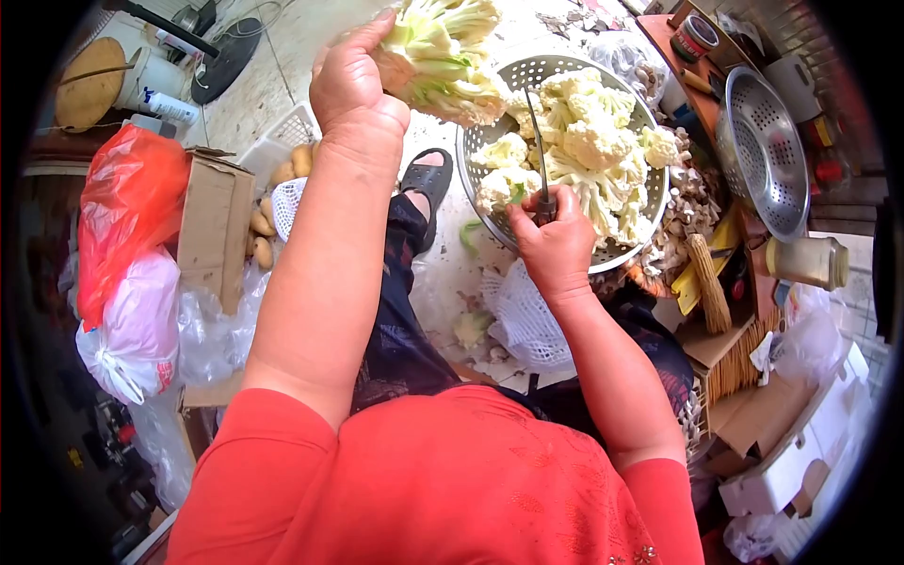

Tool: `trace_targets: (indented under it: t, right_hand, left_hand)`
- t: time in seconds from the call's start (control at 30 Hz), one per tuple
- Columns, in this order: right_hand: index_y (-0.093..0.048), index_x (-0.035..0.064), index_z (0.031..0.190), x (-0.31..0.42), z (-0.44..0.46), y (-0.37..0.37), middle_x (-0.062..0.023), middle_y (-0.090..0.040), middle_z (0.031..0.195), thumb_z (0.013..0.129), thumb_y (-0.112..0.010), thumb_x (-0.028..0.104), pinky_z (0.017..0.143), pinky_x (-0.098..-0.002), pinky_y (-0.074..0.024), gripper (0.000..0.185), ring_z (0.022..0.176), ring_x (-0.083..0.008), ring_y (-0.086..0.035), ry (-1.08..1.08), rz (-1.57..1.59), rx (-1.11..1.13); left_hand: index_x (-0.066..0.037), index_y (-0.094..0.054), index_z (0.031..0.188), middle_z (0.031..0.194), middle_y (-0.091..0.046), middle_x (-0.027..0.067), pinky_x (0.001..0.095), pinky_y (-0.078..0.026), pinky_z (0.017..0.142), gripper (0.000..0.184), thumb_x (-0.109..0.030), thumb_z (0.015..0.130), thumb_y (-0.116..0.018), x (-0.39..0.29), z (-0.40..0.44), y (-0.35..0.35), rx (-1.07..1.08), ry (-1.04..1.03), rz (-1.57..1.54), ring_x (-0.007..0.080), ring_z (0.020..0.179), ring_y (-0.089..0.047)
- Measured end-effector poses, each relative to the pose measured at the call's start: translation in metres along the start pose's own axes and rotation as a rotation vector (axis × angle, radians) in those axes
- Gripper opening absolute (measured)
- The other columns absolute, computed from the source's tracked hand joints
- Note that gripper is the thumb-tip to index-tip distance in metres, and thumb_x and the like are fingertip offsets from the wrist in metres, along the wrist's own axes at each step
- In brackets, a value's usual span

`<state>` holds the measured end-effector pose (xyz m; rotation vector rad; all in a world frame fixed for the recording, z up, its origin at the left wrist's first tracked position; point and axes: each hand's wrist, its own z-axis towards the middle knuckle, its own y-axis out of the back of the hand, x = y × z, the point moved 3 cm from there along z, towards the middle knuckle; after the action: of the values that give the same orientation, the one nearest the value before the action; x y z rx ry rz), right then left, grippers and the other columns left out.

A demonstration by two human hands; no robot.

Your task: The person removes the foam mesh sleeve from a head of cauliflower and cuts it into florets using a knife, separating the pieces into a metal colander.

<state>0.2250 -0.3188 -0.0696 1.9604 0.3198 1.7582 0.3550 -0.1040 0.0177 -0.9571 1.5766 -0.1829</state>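
A large head of cauliflower (443, 61) is in my left hand (353, 71), held up at the top centre with its stalk side showing. My right hand (556, 231) is closed round the dark handle of a knife (538, 137), whose thin blade points up and away over the colander. Below the blade, cut cauliflower pieces (598, 141) lie heaped in a wide metal colander (476, 179) on the floor. The held head overlaps the colander's upper left rim in view.
Potatoes (263, 223) lie by a white basket (273, 141) and a cardboard box (215, 221) at left. Mushrooms (692, 193) are right of the colander. A second colander (763, 151) leans at the right. A white mesh bag (529, 320) lies between my legs.
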Motion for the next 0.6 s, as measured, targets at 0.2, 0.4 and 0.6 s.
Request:
trace_targets:
  t: [0.2,0.4,0.6]
  right_hand:
    - [-0.059,0.0081,0.100,-0.002,0.005,-0.010,-0.0097,-0.069,0.081,0.079,-0.075,0.019,0.068,-0.0378,-0.0534,0.029,0.072,-0.0278,-0.068,0.119,-0.119,-0.063]
    - [-0.060,0.0080,0.101,0.006,0.002,-0.003,-0.0077,-0.069,0.080,0.080,-0.072,0.014,0.066,-0.0328,-0.0531,0.025,0.068,-0.0206,-0.067,0.100,-0.037,-0.033]
    - [-0.061,0.0064,0.089,0.022,-0.033,0.034,-0.0046,-0.066,0.074,0.077,-0.076,0.014,0.064,-0.0275,-0.0505,0.020,0.064,-0.0125,-0.061,0.146,0.092,0.369]
  left_hand:
    - [0.001,-0.062,0.108,0.111,-0.068,0.0118,0.0543,-0.052,0.096,0.027,-0.012,0.086,-0.071,-0.010,0.009,0.013,0.033,0.053,-0.030,0.0315,0.102,-0.067]
    - [0.001,-0.062,0.109,0.111,-0.068,0.0121,0.0540,-0.052,0.095,0.026,-0.012,0.086,-0.070,-0.013,0.010,0.016,0.025,0.030,-0.039,0.0313,0.102,-0.068]
    - [-0.001,-0.063,0.107,0.108,-0.068,0.0111,0.0518,-0.051,0.095,0.025,-0.012,0.086,-0.071,-0.013,0.010,0.012,0.002,-0.040,0.014,0.0301,0.101,-0.066]
